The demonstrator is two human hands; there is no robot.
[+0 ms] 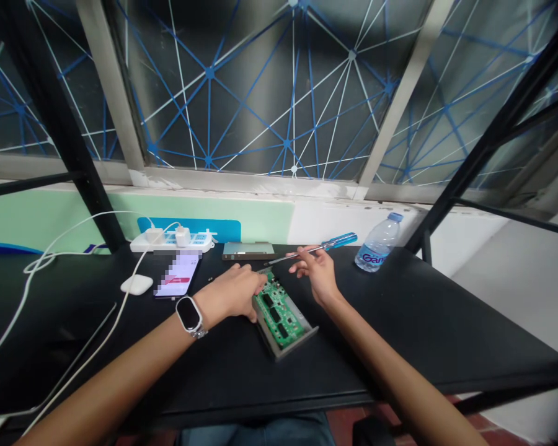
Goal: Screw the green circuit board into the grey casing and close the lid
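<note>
A green circuit board [281, 310] sits in a grey metal tray-like casing [297, 348] on the black desk. My left hand [237, 290], with a watch on its wrist, is closed on the casing's left side near the far end; part of the fingers is hidden. In my right hand [317, 271] is a screwdriver [339, 241] with a clear blue handle. The fingers pinch its shaft, and the handle points up to the right. The tip lies above the far end of the casing. Behind the board stands a flat metal piece [248, 251].
A water bottle [379, 243] stands at the back right. Left of the board are a phone [179, 275], a white earphone-like case [136, 284] and a power strip [172, 240] with plugs and white cables [125, 297]. Black frame posts [469, 148] rise at both sides.
</note>
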